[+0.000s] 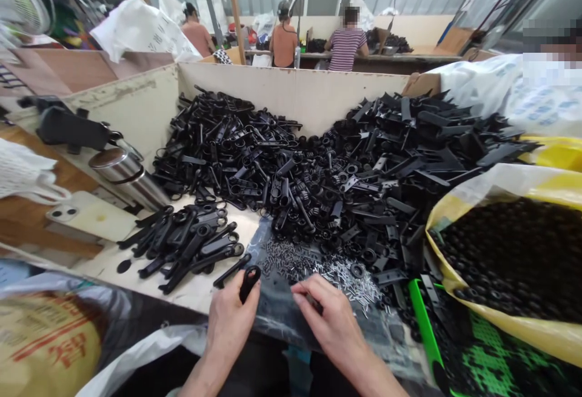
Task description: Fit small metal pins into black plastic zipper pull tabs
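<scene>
Bench (248,224) heaped black: left hand (230,324) grips a clip (250,280), right hand (334,321) pinched narrow beside pins (318,266); a nudge could scatter them.

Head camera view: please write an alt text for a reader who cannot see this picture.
A person's left hand holds a black plastic piece while the right hand touches a clear sheet strewn with small metal pins. Behind lies a heap of black plastic parts in a bin; a yellow bag of small black parts stands at right.
</scene>
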Demonstrator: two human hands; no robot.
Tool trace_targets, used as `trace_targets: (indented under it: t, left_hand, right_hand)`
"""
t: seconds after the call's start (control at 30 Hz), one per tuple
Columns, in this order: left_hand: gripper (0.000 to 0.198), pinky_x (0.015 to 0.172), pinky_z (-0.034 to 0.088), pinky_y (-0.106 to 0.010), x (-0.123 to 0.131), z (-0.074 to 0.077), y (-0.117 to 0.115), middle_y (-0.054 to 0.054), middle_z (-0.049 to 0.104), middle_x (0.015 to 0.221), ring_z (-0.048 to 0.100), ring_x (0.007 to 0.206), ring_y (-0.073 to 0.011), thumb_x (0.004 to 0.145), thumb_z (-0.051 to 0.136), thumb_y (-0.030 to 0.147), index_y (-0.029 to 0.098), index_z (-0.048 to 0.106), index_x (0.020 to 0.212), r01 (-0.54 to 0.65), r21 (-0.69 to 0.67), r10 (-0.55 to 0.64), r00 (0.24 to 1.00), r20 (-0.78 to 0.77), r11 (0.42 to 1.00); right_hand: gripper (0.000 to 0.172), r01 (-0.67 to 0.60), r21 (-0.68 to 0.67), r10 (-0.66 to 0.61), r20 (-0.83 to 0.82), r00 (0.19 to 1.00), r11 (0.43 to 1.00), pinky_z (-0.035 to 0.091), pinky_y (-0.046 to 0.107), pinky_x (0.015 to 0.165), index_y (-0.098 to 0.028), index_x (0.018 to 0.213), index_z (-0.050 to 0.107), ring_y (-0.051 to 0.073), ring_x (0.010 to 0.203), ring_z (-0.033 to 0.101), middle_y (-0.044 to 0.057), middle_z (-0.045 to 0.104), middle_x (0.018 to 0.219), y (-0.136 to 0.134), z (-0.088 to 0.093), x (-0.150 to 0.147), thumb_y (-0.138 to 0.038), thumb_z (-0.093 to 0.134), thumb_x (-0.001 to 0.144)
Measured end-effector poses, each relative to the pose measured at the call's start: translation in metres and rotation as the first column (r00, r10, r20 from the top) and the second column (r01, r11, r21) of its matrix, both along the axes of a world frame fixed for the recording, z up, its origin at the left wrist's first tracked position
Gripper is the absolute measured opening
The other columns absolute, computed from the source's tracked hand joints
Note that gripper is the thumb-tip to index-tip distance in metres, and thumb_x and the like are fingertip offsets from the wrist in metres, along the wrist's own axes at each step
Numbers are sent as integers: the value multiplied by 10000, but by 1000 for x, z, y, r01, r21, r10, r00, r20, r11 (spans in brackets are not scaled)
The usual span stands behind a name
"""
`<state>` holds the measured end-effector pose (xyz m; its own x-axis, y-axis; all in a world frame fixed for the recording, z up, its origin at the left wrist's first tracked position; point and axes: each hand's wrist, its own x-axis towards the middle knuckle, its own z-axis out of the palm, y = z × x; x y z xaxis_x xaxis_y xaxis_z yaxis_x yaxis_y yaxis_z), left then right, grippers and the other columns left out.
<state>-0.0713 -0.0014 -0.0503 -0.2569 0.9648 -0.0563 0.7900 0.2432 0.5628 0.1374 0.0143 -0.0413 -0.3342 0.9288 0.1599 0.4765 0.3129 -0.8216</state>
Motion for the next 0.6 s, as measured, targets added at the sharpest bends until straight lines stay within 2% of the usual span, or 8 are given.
trace_targets:
  t: [0.1, 0.17, 0.27, 0.43, 0.6]
  left_hand:
    - [221, 703, 538, -294, -10, 1, -6, -41, 818, 862, 769, 841, -258, 919, 532, 346, 236, 723, 931, -35, -3, 35, 999, -9, 999]
    - [209, 690, 533, -292, -10, 2, -7, -41, 814, 831, 768, 818, -256, 917, 539, 331, 241, 727, 905, -30, -10, 29, 999, -23, 1000]
    - [192, 664, 510, -279, -5, 7, -4, -41, 811, 817, 763, 783, -244, 921, 550, 299, 247, 734, 907, 1, -25, -2, 999, -48, 1000]
    - [167, 637, 437, -295, 6, 14, 5, -86, 793, 770, 752, 765, -283, 915, 571, 229, 222, 738, 926, 83, -76, -90, 992, -94, 994]
    - [188, 617, 381, -289, 10, 11, 11, -88, 785, 775, 745, 768, -289, 911, 554, 177, 240, 731, 908, 157, -89, -164, 983, -87, 984]
  right_hand:
    - [137, -56, 78, 40, 193, 980, 995, 477, 233, 667, -214, 928, 683, 165, 769, 691, 27, 677, 905, 12, -3, -20, -144, 572, 964]
    - [108, -91, 128, 40, 356, 934, 988, 458, 232, 622, -213, 895, 674, 163, 724, 694, 24, 667, 903, 18, -6, -32, -148, 609, 951]
    - [124, -123, 161, 32, 473, 880, 979, 422, 234, 577, -206, 859, 658, 161, 674, 688, 24, 660, 880, 24, -12, -44, -129, 612, 945]
    - [187, -103, 167, 13, 469, 883, 981, 410, 233, 582, -201, 857, 645, 152, 681, 676, 24, 645, 860, 24, -11, -42, -123, 530, 983]
    - [205, -35, 54, 22, 227, 974, 998, 443, 250, 644, -216, 880, 657, 161, 725, 648, 19, 620, 835, 17, -2, -24, -201, 498, 1008]
